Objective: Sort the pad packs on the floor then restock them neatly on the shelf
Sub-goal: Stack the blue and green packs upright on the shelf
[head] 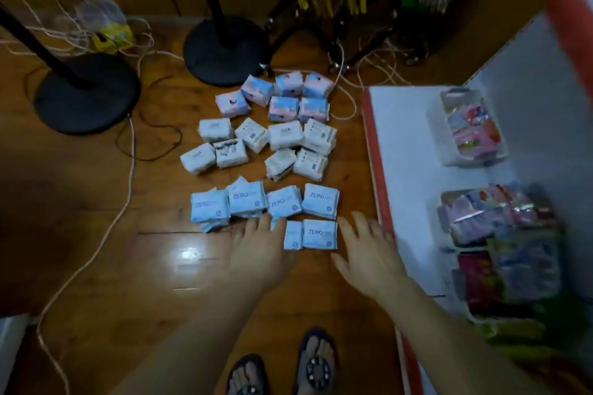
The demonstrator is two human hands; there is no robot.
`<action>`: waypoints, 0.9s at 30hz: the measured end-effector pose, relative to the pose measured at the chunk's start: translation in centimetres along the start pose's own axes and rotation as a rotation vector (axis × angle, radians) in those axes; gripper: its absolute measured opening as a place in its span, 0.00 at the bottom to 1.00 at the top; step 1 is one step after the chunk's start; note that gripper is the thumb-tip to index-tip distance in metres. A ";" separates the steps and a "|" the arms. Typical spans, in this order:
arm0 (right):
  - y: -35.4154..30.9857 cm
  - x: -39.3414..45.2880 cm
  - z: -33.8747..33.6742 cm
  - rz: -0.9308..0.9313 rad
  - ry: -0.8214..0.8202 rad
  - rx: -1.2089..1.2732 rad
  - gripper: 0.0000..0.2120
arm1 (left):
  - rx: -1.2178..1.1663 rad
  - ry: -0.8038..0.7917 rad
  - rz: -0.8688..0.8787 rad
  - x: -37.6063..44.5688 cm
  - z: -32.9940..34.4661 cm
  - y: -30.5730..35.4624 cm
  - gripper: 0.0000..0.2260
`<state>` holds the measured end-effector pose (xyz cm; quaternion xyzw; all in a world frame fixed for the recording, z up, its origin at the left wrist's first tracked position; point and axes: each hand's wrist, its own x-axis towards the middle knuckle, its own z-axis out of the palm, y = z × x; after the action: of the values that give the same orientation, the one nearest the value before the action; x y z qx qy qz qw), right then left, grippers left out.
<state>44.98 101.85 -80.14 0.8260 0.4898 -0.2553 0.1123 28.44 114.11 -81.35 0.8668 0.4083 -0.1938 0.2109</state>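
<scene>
The floor is glossy brown wood (96, 266), dim, with one bright reflection of light just left of the left fingers. The left hand (261, 253) lies flat over the floor with its fingers straight and slightly spread, holding nothing; the fingertips reach the lower edge of the light-blue soft plastic pad packs printed "ZERO" (247, 199). These blue packs lie in a row just beyond both sets of fingers. Two more of them (319, 234) lie side by side between the two hands, and the left fingers touch or almost touch the left one; I cannot tell which. The right hand (369, 250) is also open, fingers straight and apart, thumb pointing to the left, near the right edge of that pair but not clearly touching it.

Farther beyond the fingers is a group of white soft pad packs (285, 136), and behind them a group of pink-and-blue pad packs (284, 107). To the right of the right fingers stands a white shelf board with a red edge (407, 154); on it are a clear plastic basket of small colourful packets (468, 128) and more colourful packets (500, 215), blurred. Far beyond the left fingers stand two round black stand bases (86, 96), with pale cords (128, 170) running over the floor. Below the arms are two feet in dark sandals (316, 362).
</scene>
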 end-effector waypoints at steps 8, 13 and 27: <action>3.8 15.6 20.2 -0.104 -0.070 -0.107 0.41 | -0.022 -0.156 0.089 15.6 20.9 -4.3 0.39; 4.4 21.2 27.3 -0.160 -0.086 -0.106 0.41 | 0.120 -0.205 0.182 21.0 27.9 -6.5 0.42; 3.2 24.3 30.7 -0.123 -0.077 -0.039 0.41 | 0.235 -0.104 0.251 23.3 30.9 -5.7 0.35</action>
<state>47.61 105.17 -119.14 0.7816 0.5397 -0.2839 0.1312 32.66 115.81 -120.17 0.9184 0.2599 -0.2569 0.1513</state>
